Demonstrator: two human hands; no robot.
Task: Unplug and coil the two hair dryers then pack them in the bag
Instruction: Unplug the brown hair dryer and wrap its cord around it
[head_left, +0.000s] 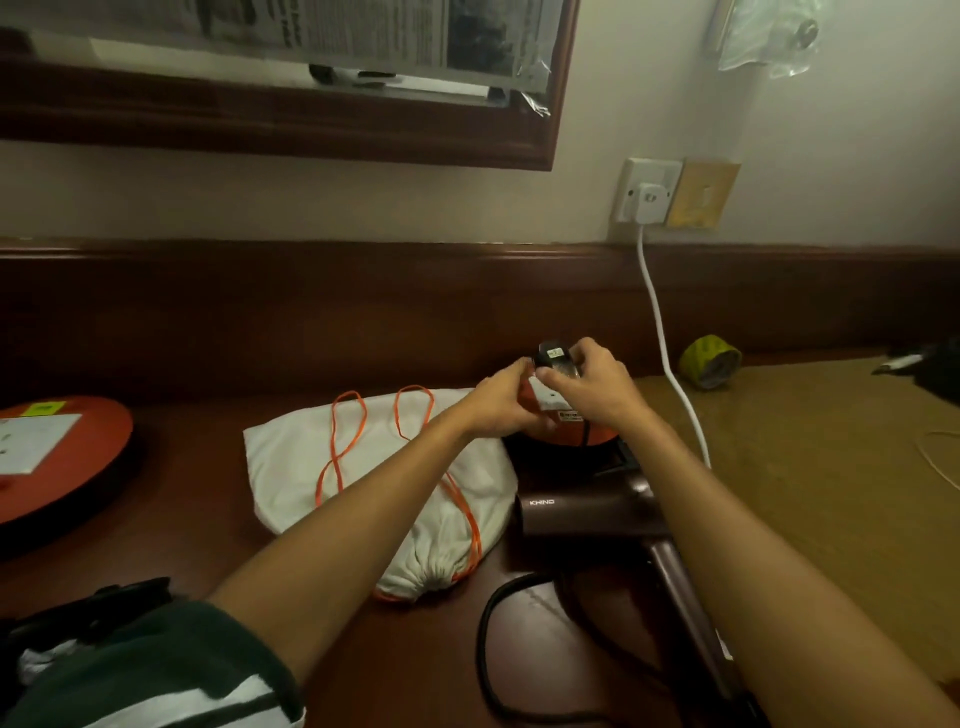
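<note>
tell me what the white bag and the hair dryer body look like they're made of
White bag: soft matte cloth, probably cotton; it creases and gathers at the drawstring end. Hair dryer: smooth dark maroon shell, likely plastic with a satin sheen and printed logo.

A dark wooden surface (218, 499) carries a white drawstring bag (291, 467) at centre, a maroon hair dryer (582, 514) at four o'clock of it, an orange reel (78, 447) at nine o'clock, and a yellow tape roll (709, 358) at two o'clock.

"KHIND" on dark hair dryer (587, 512) barrel
</note>
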